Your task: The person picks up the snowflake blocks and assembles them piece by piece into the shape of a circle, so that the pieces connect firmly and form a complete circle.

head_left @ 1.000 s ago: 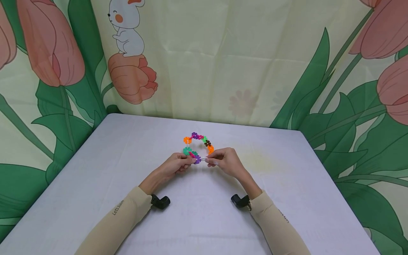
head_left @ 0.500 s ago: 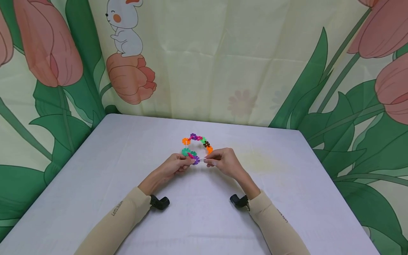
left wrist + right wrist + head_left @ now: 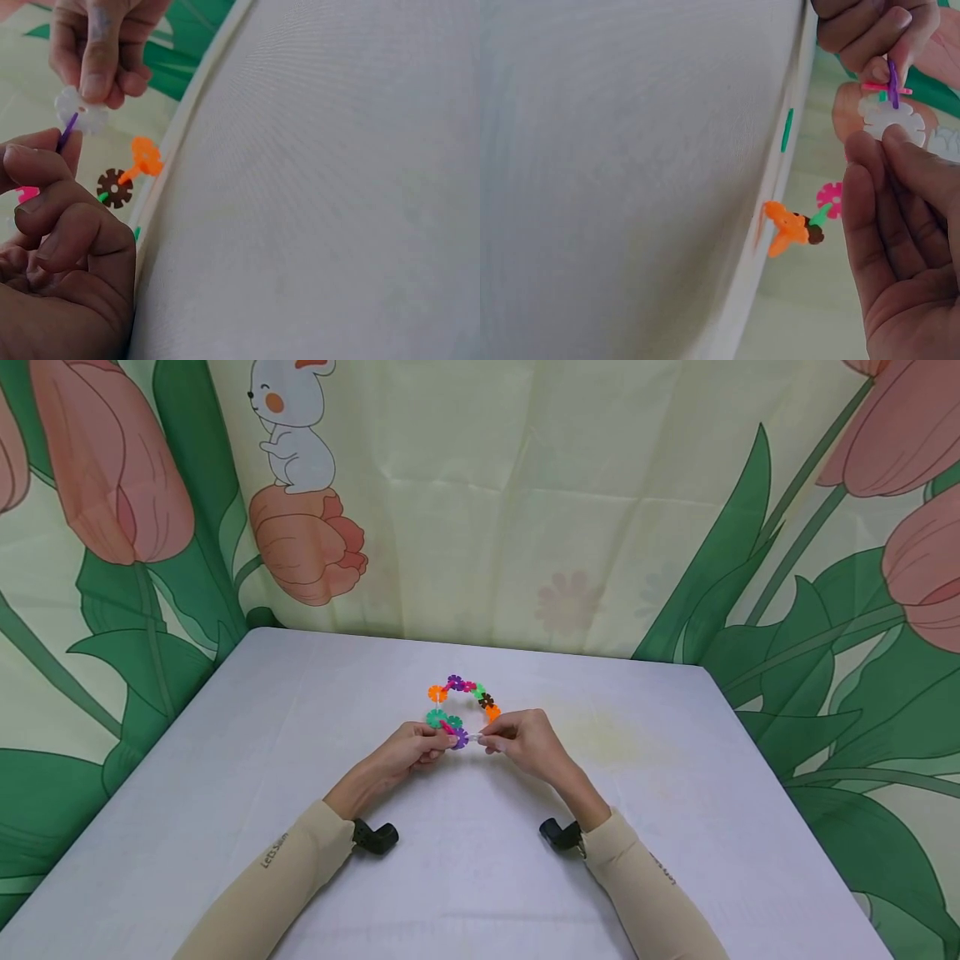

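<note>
A chain of notched plastic snowflake discs curves above the table's middle in the head view, with green, orange, pink and brown pieces. My left hand (image 3: pixel 415 747) pinches the purple disc (image 3: pixel 461 739) at the near left end. Facing it, my right hand (image 3: pixel 522 739) pinches a white disc (image 3: pixel 894 120) between thumb and fingertips. In the left wrist view the purple disc (image 3: pixel 68 133) stands edge-on at the rim of the white disc (image 3: pixel 81 110) and overlaps its slots. At the chain's right end, an orange disc (image 3: pixel 492 714) hangs close behind my right fingertips.
A white cloth covers the table (image 3: pixel 337 893). Behind it hangs a curtain (image 3: pixel 480 527) printed with tulips and a rabbit. Black wrist cameras, such as the one on the left sleeve (image 3: pixel 377 837), jut inward over the table.
Both hands and the chain have dropped very slightly, with the same grips. The head view has shifted a little.
</note>
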Motion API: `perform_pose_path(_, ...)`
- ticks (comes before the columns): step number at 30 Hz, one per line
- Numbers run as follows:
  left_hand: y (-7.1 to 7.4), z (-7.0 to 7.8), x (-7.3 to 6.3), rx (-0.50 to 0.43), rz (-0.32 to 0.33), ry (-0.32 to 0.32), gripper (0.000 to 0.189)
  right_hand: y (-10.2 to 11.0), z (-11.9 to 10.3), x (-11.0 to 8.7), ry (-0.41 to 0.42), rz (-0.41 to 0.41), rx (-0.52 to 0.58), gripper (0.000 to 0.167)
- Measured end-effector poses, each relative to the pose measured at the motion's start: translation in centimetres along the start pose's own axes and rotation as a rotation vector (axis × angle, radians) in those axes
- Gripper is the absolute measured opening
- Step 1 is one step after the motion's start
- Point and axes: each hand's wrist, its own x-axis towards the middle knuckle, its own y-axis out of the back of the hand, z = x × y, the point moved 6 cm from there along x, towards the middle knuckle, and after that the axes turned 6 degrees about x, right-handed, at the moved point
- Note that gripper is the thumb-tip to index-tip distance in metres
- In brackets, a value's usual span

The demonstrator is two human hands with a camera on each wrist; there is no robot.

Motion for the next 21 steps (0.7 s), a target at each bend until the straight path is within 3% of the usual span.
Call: perform_pose_path(21, 0.1, -0.3, 0.0, -0.022, -0.003, -0.007, 0.022, -0.4, -1.7, -0.3, 0.169, 0.009, -0.184, 0.005)
